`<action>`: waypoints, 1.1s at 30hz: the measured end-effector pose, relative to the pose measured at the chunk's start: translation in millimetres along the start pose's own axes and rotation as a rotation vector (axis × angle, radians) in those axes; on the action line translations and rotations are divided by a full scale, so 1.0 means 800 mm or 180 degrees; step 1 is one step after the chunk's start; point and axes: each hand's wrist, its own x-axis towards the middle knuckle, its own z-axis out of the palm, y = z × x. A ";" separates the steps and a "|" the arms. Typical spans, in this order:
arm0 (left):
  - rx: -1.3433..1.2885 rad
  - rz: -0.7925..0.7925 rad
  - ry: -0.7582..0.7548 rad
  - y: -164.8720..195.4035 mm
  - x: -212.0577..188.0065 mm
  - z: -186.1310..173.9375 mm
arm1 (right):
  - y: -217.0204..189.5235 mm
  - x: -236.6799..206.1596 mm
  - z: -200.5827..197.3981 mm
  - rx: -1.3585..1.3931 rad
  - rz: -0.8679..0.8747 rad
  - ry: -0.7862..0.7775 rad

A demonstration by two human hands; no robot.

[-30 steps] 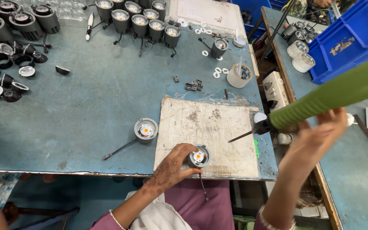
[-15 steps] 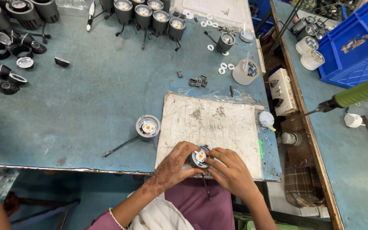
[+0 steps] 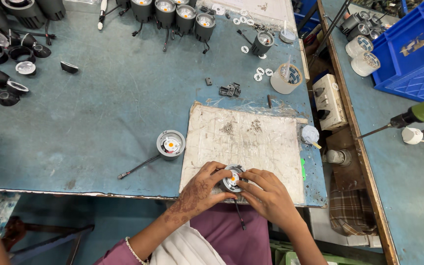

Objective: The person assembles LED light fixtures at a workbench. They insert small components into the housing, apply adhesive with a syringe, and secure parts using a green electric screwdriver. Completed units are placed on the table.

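Landmark: board (image 3: pixel 244 147). Left of it, a second lamp (image 3: pixel 171 144) stands apart. At the board's near edge, left hand (image 3: pixel 199 190) and right hand (image 3: pixel 266 192) both grip the lamp (image 3: pixel 232 179); fingers hide its body, only the top face shows. Its wire hangs below. Right of the board, the screwdriver (image 3: pixel 418 114) is cut off by the frame. Grip unchanged from half a second ago; view shifted slightly.

Your hands, left (image 3: pixel 199 189) and right (image 3: pixel 266 194), meet on a lamp (image 3: pixel 232 179) at the near edge of the board (image 3: pixel 251 142) on the counter (image 3: pixel 99 108), second lamp (image 3: pixel 171 144) just left of the board, screwdriver (image 3: pixel 413 115) well off to your right, row of lamps (image 3: pixel 175 12) at the far edge.
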 end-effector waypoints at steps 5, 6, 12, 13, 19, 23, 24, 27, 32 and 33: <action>0.0093 0.0183 0.0077 0.002 0.000 0.000 | -0.003 0.001 -0.002 0.0023 0.0067 -0.0018; 0.0107 0.0194 0.0085 0.002 0.000 0.000 | -0.003 0.001 -0.002 0.0037 0.0079 -0.0030; 0.0270 -0.0018 -0.0119 0.005 0.001 -0.004 | -0.004 -0.003 0.003 0.0066 0.0190 -0.0087; 0.0257 0.0025 -0.0131 0.005 0.001 -0.006 | -0.004 -0.002 0.003 0.0057 0.0190 -0.0077; -0.0126 0.0164 -0.0217 -0.002 0.006 -0.012 | -0.002 -0.001 0.001 0.0072 0.0181 -0.0113; -0.0221 0.0393 0.0055 -0.003 0.006 -0.012 | -0.002 -0.001 0.001 0.0096 0.0163 -0.0123; -0.0188 0.0434 0.0040 -0.003 0.006 -0.012 | -0.002 -0.001 0.000 0.0096 0.0172 -0.0125; -0.0067 0.0542 -0.0018 -0.003 0.009 -0.016 | -0.005 0.006 -0.005 0.0135 0.0140 -0.0164; 0.0593 0.0945 -0.0068 -0.006 0.013 -0.023 | -0.009 0.009 -0.017 0.0164 0.0080 -0.0145; 0.0583 0.0968 -0.0092 -0.007 0.013 -0.023 | -0.003 0.005 -0.023 0.0235 0.0028 -0.0041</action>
